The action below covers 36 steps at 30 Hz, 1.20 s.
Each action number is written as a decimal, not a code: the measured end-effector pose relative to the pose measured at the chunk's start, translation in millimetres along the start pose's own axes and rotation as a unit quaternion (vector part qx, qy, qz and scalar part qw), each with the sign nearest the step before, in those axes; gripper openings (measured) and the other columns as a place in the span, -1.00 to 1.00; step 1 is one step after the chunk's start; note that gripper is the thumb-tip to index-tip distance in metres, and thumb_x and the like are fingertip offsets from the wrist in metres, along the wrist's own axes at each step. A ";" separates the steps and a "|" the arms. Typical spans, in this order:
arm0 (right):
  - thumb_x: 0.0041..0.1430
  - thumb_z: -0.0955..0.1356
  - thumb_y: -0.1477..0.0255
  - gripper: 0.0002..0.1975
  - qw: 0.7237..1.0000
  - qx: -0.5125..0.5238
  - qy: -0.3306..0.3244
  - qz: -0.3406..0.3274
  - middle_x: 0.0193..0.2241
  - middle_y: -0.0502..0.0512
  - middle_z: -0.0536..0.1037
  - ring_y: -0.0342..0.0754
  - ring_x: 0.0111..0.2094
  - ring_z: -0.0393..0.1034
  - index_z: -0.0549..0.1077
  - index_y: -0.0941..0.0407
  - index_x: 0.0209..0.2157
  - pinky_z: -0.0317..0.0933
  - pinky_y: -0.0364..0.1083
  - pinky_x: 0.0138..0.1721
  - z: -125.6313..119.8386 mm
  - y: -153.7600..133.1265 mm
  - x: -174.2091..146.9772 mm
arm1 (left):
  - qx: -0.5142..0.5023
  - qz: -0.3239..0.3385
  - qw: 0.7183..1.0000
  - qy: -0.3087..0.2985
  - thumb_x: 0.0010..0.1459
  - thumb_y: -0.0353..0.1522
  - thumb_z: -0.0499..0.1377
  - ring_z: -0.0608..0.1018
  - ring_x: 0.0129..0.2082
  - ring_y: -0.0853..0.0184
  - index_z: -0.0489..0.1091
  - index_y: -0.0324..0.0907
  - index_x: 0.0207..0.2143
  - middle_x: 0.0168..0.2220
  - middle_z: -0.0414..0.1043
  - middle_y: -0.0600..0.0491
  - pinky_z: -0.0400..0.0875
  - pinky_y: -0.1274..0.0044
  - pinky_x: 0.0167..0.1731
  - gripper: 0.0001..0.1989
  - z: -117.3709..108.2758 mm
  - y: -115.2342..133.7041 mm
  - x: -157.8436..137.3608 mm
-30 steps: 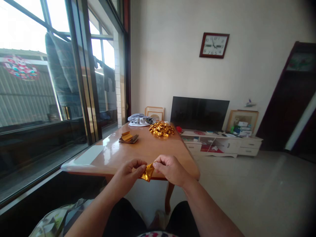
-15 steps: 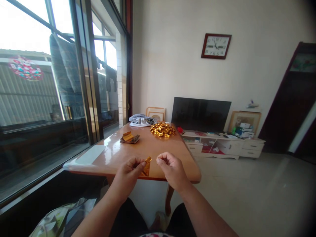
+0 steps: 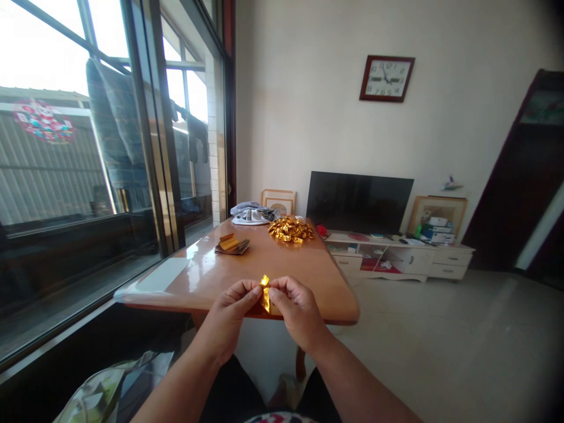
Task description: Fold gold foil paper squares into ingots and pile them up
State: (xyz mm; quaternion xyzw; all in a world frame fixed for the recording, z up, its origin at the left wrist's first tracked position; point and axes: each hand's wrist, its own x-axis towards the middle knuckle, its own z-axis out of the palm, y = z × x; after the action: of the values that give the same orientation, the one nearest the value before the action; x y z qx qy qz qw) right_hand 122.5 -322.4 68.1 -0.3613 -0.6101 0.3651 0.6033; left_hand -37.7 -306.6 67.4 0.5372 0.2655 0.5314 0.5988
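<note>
A small piece of gold foil paper (image 3: 265, 298) is pinched between both hands above the near edge of the table (image 3: 211, 282). My left hand (image 3: 231, 305) grips its left side between thumb and fingers. On the other side, my right hand (image 3: 297, 308) is closed on the right edge, thumb towards me. The foil's upper end sticks up between the fingertips, and part of it is hidden behind them. Farther back lies a stack of foil paper sheets (image 3: 232, 244). Beyond it, to the right, is a heap of folded gold foil pieces (image 3: 291, 230).
Folded grey cloth (image 3: 252, 214) lies at the table's far end. Behind the table a television (image 3: 359, 202) stands near a low white cabinet (image 3: 408, 261). A window (image 3: 88, 176) runs along the left, and a bag (image 3: 106, 390) sits low at the left.
My right hand has moved left and taken hold of the foil's right side. The foil now looks narrower between the two hands, which have come together.
</note>
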 end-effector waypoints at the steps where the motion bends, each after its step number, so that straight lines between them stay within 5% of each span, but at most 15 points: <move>1: 0.24 0.36 0.31 -0.81 1.000 0.000 -0.004 0.003 -0.42 0.00 0.52 -0.13 -0.41 0.36 0.51 0.15 -0.25 0.26 -0.17 -0.38 -0.2 0.8 0.0 | -0.010 -0.007 1.000 -0.005 0.21 -0.27 0.28 0.48 -0.36 0.38 0.46 -0.21 -0.30 -0.38 0.47 0.06 0.34 0.58 -0.29 -0.82 -0.9 -0.8 0.4; 6: 0.24 0.34 0.38 -0.88 0.992 -0.112 0.014 -0.057 -0.42 0.01 0.52 -0.12 -0.40 0.37 0.50 0.13 -0.31 0.26 -0.16 -0.35 -0.9 -2.7 -2.1 | -0.042 -0.033 0.998 -0.026 0.19 -0.28 0.29 0.52 -0.34 0.34 0.47 -0.20 -0.23 -0.34 0.51 0.03 0.38 0.53 -0.26 -0.82 -2.1 -0.6 1.6; 13: 0.18 0.33 0.53 -0.91 0.943 -0.282 0.022 -0.177 -0.41 0.02 0.51 -0.08 -0.33 0.38 0.49 0.10 -0.35 0.22 -0.12 -0.27 -4.7 -15.0 -4.5 | 0.015 -0.009 1.000 -0.017 0.14 -0.30 0.34 0.49 -0.26 0.36 0.50 -0.19 -0.24 -0.29 0.51 0.05 0.35 0.56 -0.19 -0.83 -6.6 2.2 1.3; 20: 0.21 0.33 0.53 -0.90 0.937 -0.281 0.064 -0.198 -0.34 0.06 0.51 -0.05 -0.30 0.40 0.48 0.09 -0.28 0.26 -0.10 -0.26 -2.5 -12.4 -4.0 | 0.058 0.018 0.998 0.026 0.11 -0.24 0.35 0.46 -0.42 0.43 0.53 -0.20 -0.22 -0.37 0.50 0.06 0.28 0.64 -0.44 -0.75 -0.9 5.2 0.8; 27: 0.29 0.29 0.53 -0.88 0.919 -0.285 0.094 -0.254 -0.31 0.10 0.50 -0.02 -0.24 0.39 0.46 0.08 -0.21 0.31 -0.06 -0.19 5.8 -9.6 -3.9 | 0.005 0.041 0.997 0.058 0.10 -0.26 0.36 0.56 -0.29 0.33 0.54 -0.22 -0.18 -0.26 0.56 -0.01 0.45 0.48 -0.19 -0.72 8.7 -6.8 3.7; 36: 0.29 0.30 0.55 -0.84 0.912 -0.293 0.109 -0.267 -0.27 0.11 0.51 -0.01 -0.22 0.40 0.47 0.08 -0.15 0.32 -0.04 -0.17 4.8 -5.3 1.2 | -0.021 0.052 0.997 0.056 0.13 -0.29 0.35 0.59 -0.13 0.23 0.54 -0.23 -0.17 -0.15 0.59 -0.06 0.48 0.49 -0.17 -0.75 16.3 -9.3 2.9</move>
State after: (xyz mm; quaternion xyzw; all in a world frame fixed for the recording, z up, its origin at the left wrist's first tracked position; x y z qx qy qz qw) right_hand 117.7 -323.9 73.3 -0.3830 -0.6938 -0.0465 0.6081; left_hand -19.1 -308.5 64.1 0.5071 0.2593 0.5963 0.5658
